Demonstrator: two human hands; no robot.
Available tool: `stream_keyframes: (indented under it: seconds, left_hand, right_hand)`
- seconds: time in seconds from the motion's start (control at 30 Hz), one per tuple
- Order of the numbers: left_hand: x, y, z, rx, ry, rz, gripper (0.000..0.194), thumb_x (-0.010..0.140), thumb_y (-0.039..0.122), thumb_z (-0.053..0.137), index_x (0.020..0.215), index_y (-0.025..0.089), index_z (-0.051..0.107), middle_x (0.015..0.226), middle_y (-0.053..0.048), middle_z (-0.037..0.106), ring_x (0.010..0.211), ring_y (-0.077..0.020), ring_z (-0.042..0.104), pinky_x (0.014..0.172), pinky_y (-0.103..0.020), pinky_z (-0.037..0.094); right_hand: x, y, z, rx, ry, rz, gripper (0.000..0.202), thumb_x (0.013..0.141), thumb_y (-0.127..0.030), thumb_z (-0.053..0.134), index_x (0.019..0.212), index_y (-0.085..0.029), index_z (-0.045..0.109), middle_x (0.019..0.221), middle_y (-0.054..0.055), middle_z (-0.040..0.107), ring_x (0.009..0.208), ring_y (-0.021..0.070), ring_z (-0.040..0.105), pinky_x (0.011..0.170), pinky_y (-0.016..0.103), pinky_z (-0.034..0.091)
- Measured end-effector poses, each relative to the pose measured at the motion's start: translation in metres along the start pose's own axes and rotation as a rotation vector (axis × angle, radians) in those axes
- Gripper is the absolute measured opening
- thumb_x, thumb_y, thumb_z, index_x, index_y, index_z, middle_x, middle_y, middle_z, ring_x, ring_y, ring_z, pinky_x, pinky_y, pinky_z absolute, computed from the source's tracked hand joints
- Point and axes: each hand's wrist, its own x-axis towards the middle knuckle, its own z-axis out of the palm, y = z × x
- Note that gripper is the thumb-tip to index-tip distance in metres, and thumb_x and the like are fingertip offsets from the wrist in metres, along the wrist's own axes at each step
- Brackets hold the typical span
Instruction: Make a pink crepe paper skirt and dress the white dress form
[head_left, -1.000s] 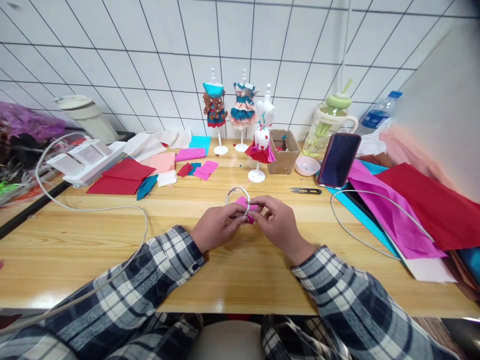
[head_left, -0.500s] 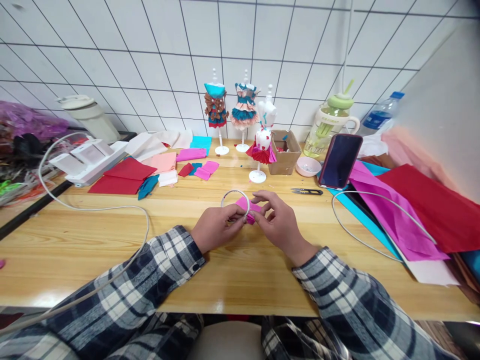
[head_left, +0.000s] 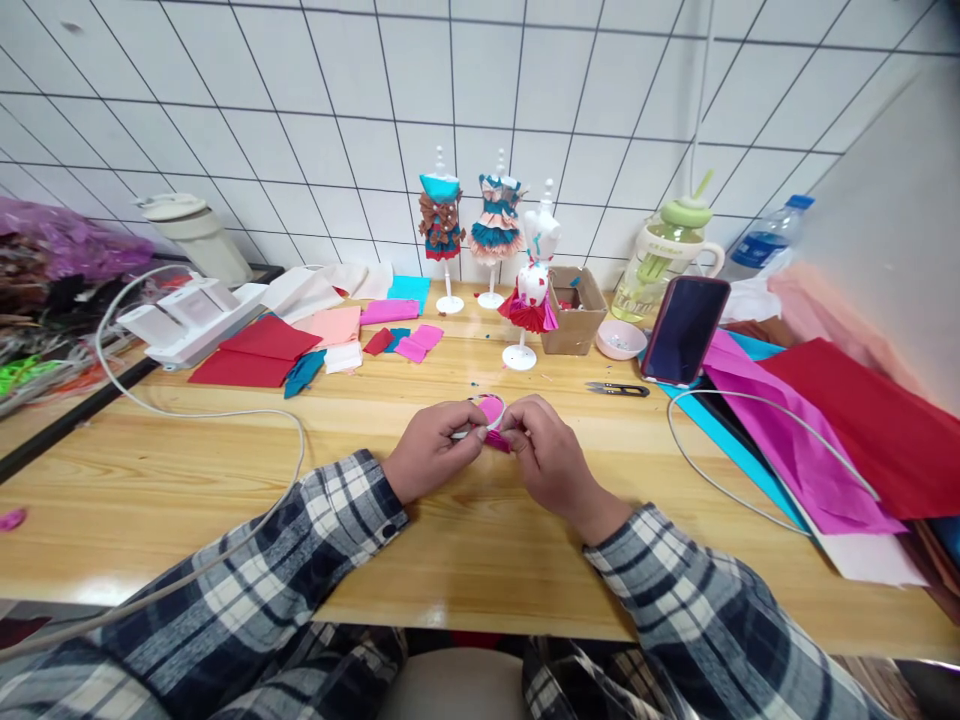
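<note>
My left hand is closed on a thin white ring that looks like a narrow roll of tape. A piece of magenta crepe paper lies against the ring and shows through its opening. My right hand pinches the right edge of that paper, its fingers curled close to the left fingertips. Beyond my hands stands a small white dress form with a red and magenta ruffled skirt. Two more dressed forms, one in brown and teal and one in teal and peach, stand behind it.
Cut paper pieces, including a red sheet, lie left of centre beside a white power strip. Thread snips, a pink dish, a cardboard box and a propped phone stand rightward, near large coloured sheets and a cable.
The ring has tilted and dropped lower in my left hand. My right fingers, spread before, have closed on the magenta paper. The view has shifted slightly.
</note>
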Motion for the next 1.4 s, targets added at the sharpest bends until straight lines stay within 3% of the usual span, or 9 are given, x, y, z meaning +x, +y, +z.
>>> stream_keyframes:
  seconds: [0.17, 0.3, 0.4, 0.5, 0.67, 0.77, 0.9, 1.23, 1.4]
  left_hand:
    - [0.012, -0.040, -0.028, 0.091, 0.365, -0.117, 0.028, 0.089, 0.039, 0.043, 0.090, 0.019, 0.063, 0.075, -0.002, 0.065, 0.067, -0.0154, 0.056, 0.066, -0.028, 0.046]
    - [0.028, -0.082, -0.052, 0.528, 0.242, -0.053, 0.028, 0.087, 0.040, 0.052, 0.087, 0.020, 0.072, 0.092, -0.006, 0.073, 0.092, -0.0238, 0.061, 0.091, -0.039, 0.042]
    - [0.031, -0.094, -0.053, 0.680, 0.046, -0.097, 0.031, 0.089, 0.038, 0.049, 0.091, 0.020, 0.074, 0.091, -0.009, 0.073, 0.088, -0.0261, 0.062, 0.084, -0.040, 0.043]
    - [0.028, -0.089, -0.049, 0.787, -0.023, -0.149, 0.033, 0.090, 0.037, 0.046, 0.091, 0.020, 0.074, 0.090, -0.011, 0.071, 0.087, -0.0287, 0.061, 0.076, -0.040, 0.043]
    - [0.024, -0.068, -0.047, 0.897, 0.154, -0.187, 0.027, 0.087, 0.035, 0.053, 0.091, 0.016, 0.070, 0.094, -0.014, 0.066, 0.095, -0.0335, 0.056, 0.080, -0.044, 0.040]
    - [0.023, -0.051, -0.040, 0.699, 0.203, -0.056, 0.028, 0.091, 0.036, 0.048, 0.097, 0.016, 0.067, 0.096, -0.012, 0.065, 0.096, -0.0285, 0.054, 0.085, -0.043, 0.039]
    - [0.017, -0.024, -0.015, 0.277, -0.049, 0.073, 0.037, 0.095, 0.042, 0.042, 0.089, 0.019, 0.070, 0.088, -0.006, 0.066, 0.087, -0.0205, 0.056, 0.082, -0.036, 0.040]
    - [0.006, -0.006, 0.003, 0.140, -0.039, 0.258, 0.016, 0.087, 0.028, 0.059, 0.079, 0.020, 0.071, 0.081, -0.002, 0.070, 0.079, -0.0162, 0.057, 0.081, -0.034, 0.038]
    - [0.007, -0.009, 0.005, -0.036, 0.023, 0.095, 0.020, 0.086, 0.034, 0.061, 0.079, 0.020, 0.074, 0.084, -0.004, 0.070, 0.084, -0.0183, 0.060, 0.084, -0.036, 0.042]
  right_hand:
    - [0.000, 0.019, -0.008, 0.263, 0.119, 0.293, 0.013, 0.093, -0.033, 0.044, 0.090, -0.022, 0.049, 0.079, 0.000, 0.053, 0.059, 0.0115, 0.052, 0.055, 0.024, 0.044]
    - [0.004, 0.031, -0.010, 0.310, 0.006, 0.421, 0.014, 0.086, -0.035, 0.053, 0.086, -0.020, 0.053, 0.068, -0.003, 0.048, 0.054, 0.0105, 0.042, 0.050, 0.023, 0.036]
    - [0.006, 0.031, -0.009, 0.396, -0.059, 0.481, 0.015, 0.083, -0.036, 0.053, 0.085, -0.020, 0.053, 0.064, -0.005, 0.043, 0.053, 0.0106, 0.037, 0.050, 0.023, 0.031]
    - [0.006, 0.030, -0.007, 0.415, -0.094, 0.494, 0.015, 0.081, -0.035, 0.054, 0.084, -0.020, 0.054, 0.065, -0.005, 0.044, 0.056, 0.0111, 0.038, 0.053, 0.024, 0.031]
    - [0.004, 0.033, -0.004, 0.340, -0.153, 0.453, 0.013, 0.080, -0.032, 0.053, 0.082, -0.020, 0.055, 0.069, -0.003, 0.050, 0.063, 0.0125, 0.043, 0.060, 0.025, 0.034]
    - [0.003, 0.033, -0.002, 0.308, -0.170, 0.437, 0.013, 0.081, -0.032, 0.052, 0.082, -0.020, 0.056, 0.071, -0.003, 0.052, 0.064, 0.0128, 0.045, 0.062, 0.025, 0.036]
    - [0.004, 0.025, 0.000, 0.264, -0.192, 0.384, 0.012, 0.081, -0.030, 0.052, 0.080, -0.019, 0.056, 0.074, -0.002, 0.055, 0.066, 0.0128, 0.046, 0.062, 0.025, 0.037]
    - [0.004, 0.018, 0.003, 0.273, -0.183, 0.413, 0.010, 0.078, -0.029, 0.058, 0.078, -0.019, 0.059, 0.067, -0.003, 0.057, 0.057, 0.0106, 0.044, 0.055, 0.023, 0.037]
    - [0.005, 0.024, -0.009, 0.173, 0.062, 0.432, 0.021, 0.079, -0.031, 0.064, 0.095, -0.019, 0.061, 0.070, -0.003, 0.057, 0.050, 0.0097, 0.044, 0.051, 0.023, 0.038]
